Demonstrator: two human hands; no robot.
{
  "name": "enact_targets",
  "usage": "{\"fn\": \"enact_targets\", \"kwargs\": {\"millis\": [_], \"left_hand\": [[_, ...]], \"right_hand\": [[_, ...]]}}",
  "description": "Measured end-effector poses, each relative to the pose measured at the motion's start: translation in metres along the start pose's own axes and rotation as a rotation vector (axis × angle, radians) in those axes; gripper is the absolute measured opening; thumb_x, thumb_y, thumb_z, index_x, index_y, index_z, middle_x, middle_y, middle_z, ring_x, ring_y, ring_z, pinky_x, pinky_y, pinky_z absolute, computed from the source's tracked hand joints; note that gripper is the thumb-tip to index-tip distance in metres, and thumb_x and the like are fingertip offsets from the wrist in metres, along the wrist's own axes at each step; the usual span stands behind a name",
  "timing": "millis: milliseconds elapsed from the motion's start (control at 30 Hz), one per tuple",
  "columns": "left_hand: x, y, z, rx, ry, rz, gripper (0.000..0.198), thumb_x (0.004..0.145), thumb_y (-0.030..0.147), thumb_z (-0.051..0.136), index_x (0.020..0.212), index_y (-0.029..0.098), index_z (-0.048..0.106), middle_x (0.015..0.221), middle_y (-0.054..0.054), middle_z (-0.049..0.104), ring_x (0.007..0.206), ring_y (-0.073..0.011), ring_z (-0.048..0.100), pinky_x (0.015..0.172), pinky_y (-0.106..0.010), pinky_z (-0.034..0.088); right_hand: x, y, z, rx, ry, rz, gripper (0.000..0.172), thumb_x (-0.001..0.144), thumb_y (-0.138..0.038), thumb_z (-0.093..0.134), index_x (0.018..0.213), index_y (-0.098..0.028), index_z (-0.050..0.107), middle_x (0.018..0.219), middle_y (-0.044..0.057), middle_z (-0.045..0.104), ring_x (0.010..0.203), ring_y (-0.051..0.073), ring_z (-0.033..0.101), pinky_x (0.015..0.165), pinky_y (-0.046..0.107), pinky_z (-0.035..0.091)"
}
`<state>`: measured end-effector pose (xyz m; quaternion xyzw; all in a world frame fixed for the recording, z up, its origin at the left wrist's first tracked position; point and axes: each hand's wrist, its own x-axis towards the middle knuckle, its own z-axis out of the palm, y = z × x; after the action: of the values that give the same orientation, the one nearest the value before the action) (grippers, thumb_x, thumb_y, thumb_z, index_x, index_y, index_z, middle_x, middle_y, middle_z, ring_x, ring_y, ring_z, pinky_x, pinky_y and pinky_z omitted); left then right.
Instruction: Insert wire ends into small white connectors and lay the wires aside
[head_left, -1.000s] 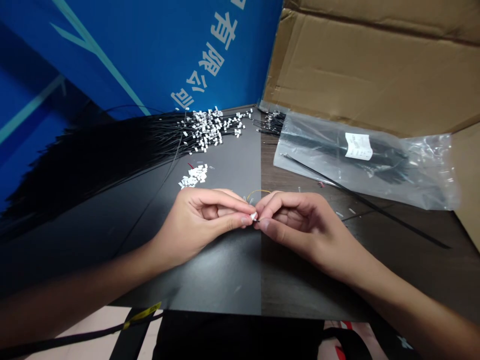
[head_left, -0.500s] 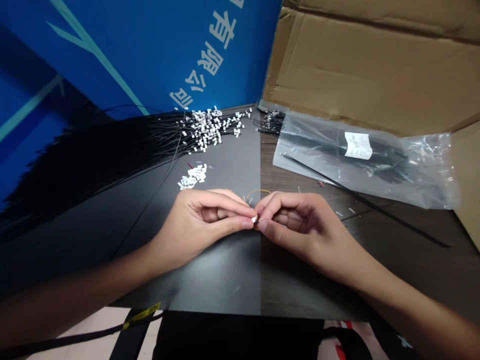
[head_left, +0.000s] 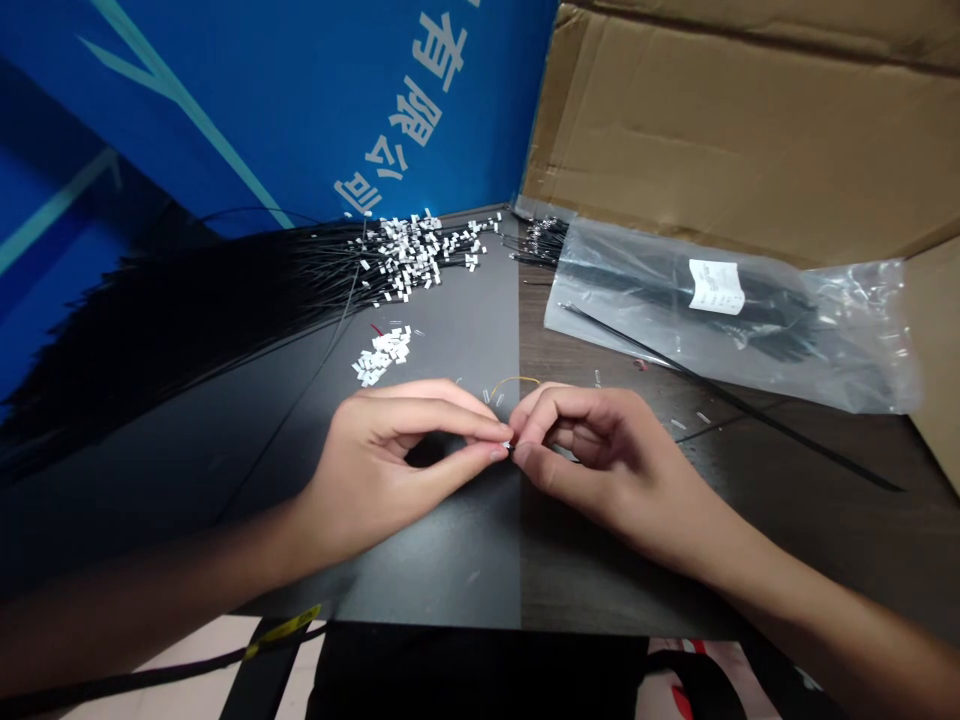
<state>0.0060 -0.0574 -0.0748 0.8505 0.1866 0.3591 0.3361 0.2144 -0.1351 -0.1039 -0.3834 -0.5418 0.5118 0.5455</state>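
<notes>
My left hand (head_left: 397,460) and my right hand (head_left: 600,450) meet at the middle of the dark work surface (head_left: 450,570). Their fingertips pinch a small white connector (head_left: 509,444) on the end of a thin black wire, and the fingers hide most of it. Just beyond the fingertips lies a thin yellow wire (head_left: 515,380). A small heap of white connectors (head_left: 382,355) sits a little beyond my left hand. Farther back, a wide fan of black wires (head_left: 225,320) ends in many white connectors (head_left: 409,255).
A clear plastic bag (head_left: 720,320) with a white label holds black wires at the right, and a long black wire (head_left: 735,400) lies across it. Cardboard (head_left: 750,130) stands behind the bag, and a blue printed board (head_left: 262,110) stands at the back left.
The white connector is now more hidden between my fingertips. My left fingers have spread slightly, and the view has shifted a little.
</notes>
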Motion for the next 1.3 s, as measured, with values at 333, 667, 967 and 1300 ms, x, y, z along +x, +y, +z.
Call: {"fn": "enact_targets", "kwargs": {"millis": [333, 667, 967, 1300], "left_hand": [[-0.0005, -0.0008, -0.0012, 0.042, -0.011, -0.004, 0.017, 0.092, 0.005, 0.084, 0.097, 0.020, 0.090, 0.097, -0.004, 0.086, 0.085, -0.0126, 0.082, 0.082, -0.018, 0.066], [0.0005, 0.0007, -0.0012, 0.032, -0.016, -0.016, 0.018, 0.090, 0.003, 0.084, 0.094, 0.019, 0.090, 0.094, -0.003, 0.087, 0.083, -0.0115, 0.082, 0.082, -0.015, 0.066], [0.0012, 0.0019, -0.0013, 0.032, -0.005, -0.009, 0.018, 0.090, 0.003, 0.086, 0.094, 0.020, 0.090, 0.093, -0.002, 0.087, 0.080, -0.0105, 0.081, 0.079, -0.014, 0.065], [0.0007, -0.0044, 0.0026, -0.039, 0.052, -0.061, 0.022, 0.090, 0.005, 0.086, 0.101, 0.023, 0.092, 0.097, -0.003, 0.087, 0.083, -0.0110, 0.082, 0.083, -0.014, 0.066]], "right_hand": [[0.0008, 0.0008, 0.0010, 0.000, 0.001, 0.020, 0.013, 0.083, -0.009, 0.079, 0.079, -0.019, 0.073, 0.093, 0.002, 0.073, 0.088, 0.015, 0.067, 0.083, 0.029, 0.051], [-0.0010, 0.0047, -0.0003, 0.035, -0.007, 0.048, 0.013, 0.086, -0.013, 0.085, 0.082, -0.019, 0.074, 0.092, 0.001, 0.073, 0.088, 0.015, 0.067, 0.082, 0.027, 0.051], [-0.0010, 0.0043, 0.0022, 0.014, 0.008, 0.019, 0.016, 0.091, -0.024, 0.090, 0.083, -0.021, 0.076, 0.092, 0.002, 0.076, 0.088, 0.017, 0.068, 0.082, 0.029, 0.052], [0.0012, 0.0026, -0.0026, 0.016, 0.021, 0.018, 0.014, 0.091, -0.026, 0.090, 0.084, -0.021, 0.078, 0.092, 0.002, 0.074, 0.089, 0.018, 0.066, 0.081, 0.030, 0.050]]}}
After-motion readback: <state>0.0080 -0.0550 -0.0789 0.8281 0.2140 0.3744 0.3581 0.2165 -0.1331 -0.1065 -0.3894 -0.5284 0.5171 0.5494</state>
